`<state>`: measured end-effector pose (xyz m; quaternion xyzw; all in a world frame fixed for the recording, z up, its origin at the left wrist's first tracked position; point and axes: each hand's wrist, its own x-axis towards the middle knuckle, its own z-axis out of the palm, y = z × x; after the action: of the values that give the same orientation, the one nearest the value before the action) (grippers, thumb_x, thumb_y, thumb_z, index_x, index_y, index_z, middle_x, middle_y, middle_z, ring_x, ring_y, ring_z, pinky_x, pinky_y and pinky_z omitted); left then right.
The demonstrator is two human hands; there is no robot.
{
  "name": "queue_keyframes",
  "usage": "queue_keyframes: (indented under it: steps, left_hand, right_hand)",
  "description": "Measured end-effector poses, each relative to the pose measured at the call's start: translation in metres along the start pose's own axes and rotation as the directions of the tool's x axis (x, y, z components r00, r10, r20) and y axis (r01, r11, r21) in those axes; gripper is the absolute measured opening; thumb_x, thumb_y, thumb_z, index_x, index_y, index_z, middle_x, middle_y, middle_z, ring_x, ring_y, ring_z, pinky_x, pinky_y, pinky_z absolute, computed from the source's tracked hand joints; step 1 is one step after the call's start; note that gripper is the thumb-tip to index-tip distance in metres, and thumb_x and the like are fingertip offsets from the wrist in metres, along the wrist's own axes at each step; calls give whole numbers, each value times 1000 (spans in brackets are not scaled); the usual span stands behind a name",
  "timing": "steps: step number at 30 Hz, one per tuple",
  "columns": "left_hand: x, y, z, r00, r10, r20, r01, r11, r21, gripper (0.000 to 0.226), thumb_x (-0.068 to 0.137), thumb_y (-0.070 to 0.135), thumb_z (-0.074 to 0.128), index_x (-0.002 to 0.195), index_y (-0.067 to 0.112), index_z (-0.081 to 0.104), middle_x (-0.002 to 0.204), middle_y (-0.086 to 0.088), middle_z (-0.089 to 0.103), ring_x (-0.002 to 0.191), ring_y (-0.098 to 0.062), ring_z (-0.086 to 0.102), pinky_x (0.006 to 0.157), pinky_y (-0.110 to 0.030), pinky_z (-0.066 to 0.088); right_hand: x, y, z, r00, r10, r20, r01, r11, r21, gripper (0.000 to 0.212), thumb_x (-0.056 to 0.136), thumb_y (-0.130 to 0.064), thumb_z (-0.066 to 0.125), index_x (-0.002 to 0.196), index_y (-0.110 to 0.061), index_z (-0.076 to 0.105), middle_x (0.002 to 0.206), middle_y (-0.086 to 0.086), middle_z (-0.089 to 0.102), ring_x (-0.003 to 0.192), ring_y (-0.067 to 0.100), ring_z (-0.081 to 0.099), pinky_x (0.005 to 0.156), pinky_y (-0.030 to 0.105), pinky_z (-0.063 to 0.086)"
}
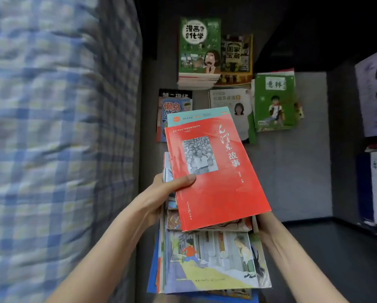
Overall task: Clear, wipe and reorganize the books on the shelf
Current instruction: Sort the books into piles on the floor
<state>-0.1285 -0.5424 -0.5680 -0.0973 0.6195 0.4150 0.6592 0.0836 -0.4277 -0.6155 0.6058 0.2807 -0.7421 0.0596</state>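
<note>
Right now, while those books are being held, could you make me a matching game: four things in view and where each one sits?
Things
1. red paperback book with a grey photo
2. green cartoon-cover book
3. green magazine with a seated boy
4. blue checked quilted bedding

Places
A. rightmost of the books laid out on the grey floor
B. along the left side
C. under the left hand thumb, on top of the carried pile
D. on top of the farthest stack

Pairs: 1-C, 2-D, 3-A, 4-B

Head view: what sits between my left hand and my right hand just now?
The red book and the thin books under it fill the stretch between the left hand and the right hand, in the head view.
</note>
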Motion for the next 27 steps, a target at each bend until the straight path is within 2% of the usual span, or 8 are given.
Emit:
queue_keyframes:
  steps: [3, 8, 12, 15, 18, 22, 25, 27]
  left_hand:
    - [34, -37, -29, 1000, -19, 3, 19, 1000, 5, 50, 72, 32, 71, 116, 12, 59, 74, -1, 72, 57, -12, 67, 46, -21, 50]
    - [87, -102, -65, 997, -65, -47, 64, 998, -19, 71, 60, 38, 81, 121, 16, 53, 81, 0, 72, 62, -12, 69, 50, -23, 53]
    - [126, -149, -81, 998, -25, -50, 24, 999, -22, 63, 45, 45, 89, 96, 23, 60, 70, 3, 73, 59, -8, 68, 52, -21, 55]
    - [160, -188, -93, 996, -9, -92, 6, 999, -40, 100, 12, 64, 87, 102, 26, 63, 85, -2, 75, 70, -12, 70, 65, -28, 58]
    - [194, -224, -105, 992, -28, -121, 20, 997, -71, 118, 10, 63, 89, 117, 23, 59, 93, -2, 75, 77, -14, 71, 76, -35, 54]
    - [226, -259, -111, 991, -17, -135, 2, 994, -108, 122, 8, 56, 91, 120, 22, 56, 88, -1, 75, 73, -14, 72, 60, -28, 58]
    - [250, -277, -113, 986, 3, -164, -24, 991, -129, 119, 3, 54, 91, 112, 21, 58, 80, 1, 75, 68, -11, 72, 54, -24, 57]
    - [263, -287, -114, 986, 11, -164, -33, 991, -130, 120, 3, 54, 91, 113, 19, 57, 79, 2, 75, 67, -11, 72, 53, -24, 56]
  right_hand:
    - [36, 33, 9, 999, 32, 42, -32, 999, 5, 61, 101, 2, 27, 47, -3, 55, 38, 8, 50, 28, 13, 45, 34, 14, 34]
    - [101, 89, 5, 997, 50, 52, -47, 998, -45, 33, 100, -6, 34, 76, -2, 56, 46, 13, 55, 31, 14, 49, 30, 18, 36]
    - [159, 122, 0, 983, 64, 169, -62, 998, -22, 18, 94, -11, 49, 100, 2, 60, 59, 7, 65, 44, 13, 60, 37, 20, 43]
    - [210, 146, -9, 984, 56, 166, -35, 991, -130, 55, 81, -24, 68, 126, 3, 53, 85, 13, 69, 62, 15, 66, 45, 21, 49]
    - [246, 167, -21, 983, 65, 171, -35, 985, -168, 66, 72, -28, 75, 128, -3, 51, 101, 17, 67, 72, 19, 66, 49, 23, 51]
    - [276, 184, -29, 981, 52, 189, -27, 991, -130, 62, 61, -31, 74, 118, -15, 53, 102, 5, 69, 84, 13, 68, 71, 28, 54]
    - [300, 194, -34, 978, 68, 197, -28, 980, -199, 107, 49, -48, 79, 142, -16, 38, 140, 8, 50, 124, 19, 52, 106, 39, 40]
    - [315, 203, -38, 972, 77, 221, -27, 975, -221, 113, 46, -52, 78, 145, -19, 33, 146, 5, 45, 129, 18, 48, 109, 42, 37]
